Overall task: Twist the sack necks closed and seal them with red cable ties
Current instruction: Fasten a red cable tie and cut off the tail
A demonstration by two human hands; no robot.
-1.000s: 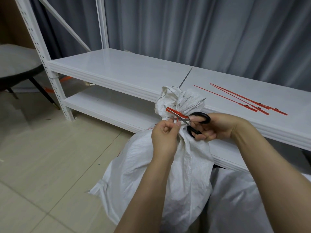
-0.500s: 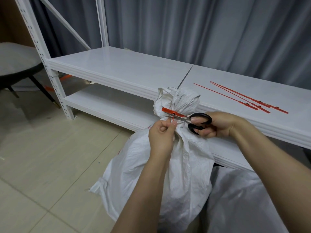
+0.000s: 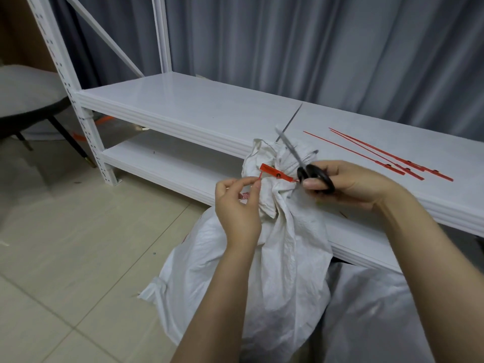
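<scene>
A white woven sack [image 3: 282, 263] stands on the floor against the shelf, its neck twisted shut and bound by a red cable tie [image 3: 275, 173]. My left hand [image 3: 237, 208] pinches the short red tail end of the tie beside the neck. My right hand [image 3: 348, 184] grips black-handled scissors [image 3: 314, 175], whose blades point up and away from the tie, blurred. Three spare red cable ties [image 3: 387, 155] lie on the white shelf to the right.
A white metal shelving unit [image 3: 199, 113] with two low decks runs behind the sack. A second white sack [image 3: 372, 318] lies at the lower right. A round dark-legged table [image 3: 28, 100] stands at the left on the tiled floor. Grey curtains hang behind.
The scissors have swung up off the tie, blades now pointing up. My left hand has moved left and down, pinching the short red tail.
</scene>
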